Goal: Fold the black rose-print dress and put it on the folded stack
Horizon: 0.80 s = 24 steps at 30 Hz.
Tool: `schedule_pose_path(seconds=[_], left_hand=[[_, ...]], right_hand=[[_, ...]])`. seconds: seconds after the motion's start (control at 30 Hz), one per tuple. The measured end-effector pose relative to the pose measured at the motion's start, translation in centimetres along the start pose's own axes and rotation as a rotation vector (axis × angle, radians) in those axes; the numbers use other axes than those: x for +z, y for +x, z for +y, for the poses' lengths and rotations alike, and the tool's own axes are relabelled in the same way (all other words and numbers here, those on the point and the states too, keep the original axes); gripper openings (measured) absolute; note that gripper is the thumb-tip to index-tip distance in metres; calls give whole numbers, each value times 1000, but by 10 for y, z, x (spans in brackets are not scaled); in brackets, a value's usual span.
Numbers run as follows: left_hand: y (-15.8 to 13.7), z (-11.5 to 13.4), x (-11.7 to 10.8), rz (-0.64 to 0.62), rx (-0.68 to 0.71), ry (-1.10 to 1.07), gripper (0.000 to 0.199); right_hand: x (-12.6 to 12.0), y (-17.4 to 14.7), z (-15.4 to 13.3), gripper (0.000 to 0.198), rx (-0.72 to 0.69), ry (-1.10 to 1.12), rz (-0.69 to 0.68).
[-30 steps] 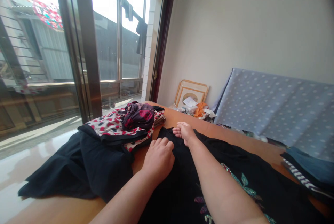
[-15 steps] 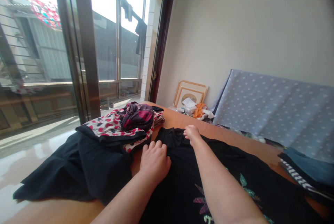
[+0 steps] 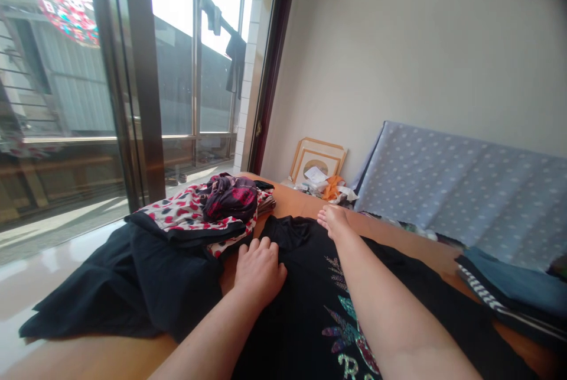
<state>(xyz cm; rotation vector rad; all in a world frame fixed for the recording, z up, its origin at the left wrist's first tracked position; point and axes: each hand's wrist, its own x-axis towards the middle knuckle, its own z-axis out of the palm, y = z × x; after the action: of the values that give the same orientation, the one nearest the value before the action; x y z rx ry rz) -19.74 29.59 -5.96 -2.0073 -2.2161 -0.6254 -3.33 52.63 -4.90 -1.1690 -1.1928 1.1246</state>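
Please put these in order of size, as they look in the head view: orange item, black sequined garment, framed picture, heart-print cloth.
1. Black sequined garment, though partly hidden
2. Heart-print cloth, partly covered
3. Framed picture
4. Orange item

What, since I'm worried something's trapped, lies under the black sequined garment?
A brown surface shows along the far edge of the black garment, which seems to lie on it. Anything else beneath is covered by fabric and cannot be seen.

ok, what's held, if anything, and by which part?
Left grip: can't tell, its underside is hidden at the shirt edge. Right grip: looks open, nothing visibly held.
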Motion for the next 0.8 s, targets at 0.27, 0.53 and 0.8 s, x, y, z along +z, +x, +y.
schedule_pose_path(seconds=[0.27, 0.53, 0.8], left_hand=[[-1, -1, 1, 21, 34, 6, 20], [-4, 4, -8, -25, 1, -7, 25], [-6, 5, -10, -18, 87, 101, 37]], right_hand=[[-90, -56, -25, 20, 28, -188, 134], [-194, -180, -4, 24, -215, -921, -61], [-236, -272, 5, 33, -354, -1260, -52]])
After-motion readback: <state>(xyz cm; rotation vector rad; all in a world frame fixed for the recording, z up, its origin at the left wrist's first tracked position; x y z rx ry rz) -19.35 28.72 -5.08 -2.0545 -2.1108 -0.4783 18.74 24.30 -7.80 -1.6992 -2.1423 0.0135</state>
